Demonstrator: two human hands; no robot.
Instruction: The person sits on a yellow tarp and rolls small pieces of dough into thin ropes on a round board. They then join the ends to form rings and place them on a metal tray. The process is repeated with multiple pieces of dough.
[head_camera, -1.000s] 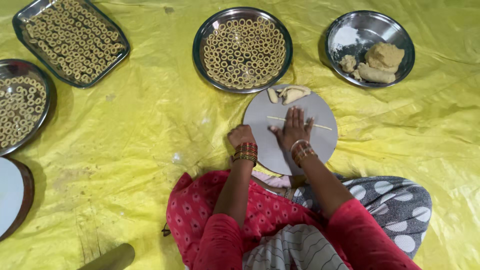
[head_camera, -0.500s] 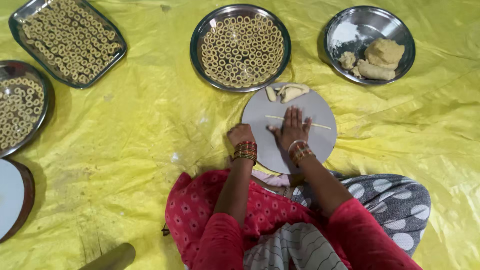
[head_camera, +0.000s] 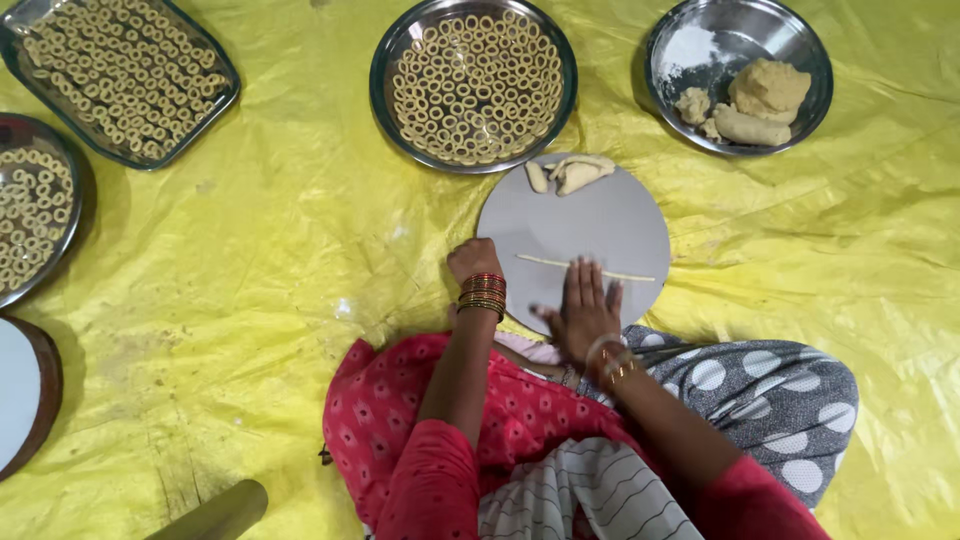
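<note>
Left hand (head_camera: 473, 262) is curled into a loose fist, resting at the 8 o'clock edge of the round grey board (head_camera: 620, 215); it grips nothing I can see. Thin dough rope (head_camera: 585, 268) lies across the board's lower half, running roughly 9 to 3 o'clock. Right hand (head_camera: 582, 312) is flat, fingers spread narrow, fingertips on the rope near its middle. Judgement: rope is light, soft, easily torn or flattened (no stiffness at all); best lifted gently by both ends. Spare dough pieces (head_camera: 572, 173) sit at the board's 12 o'clock.
</note>
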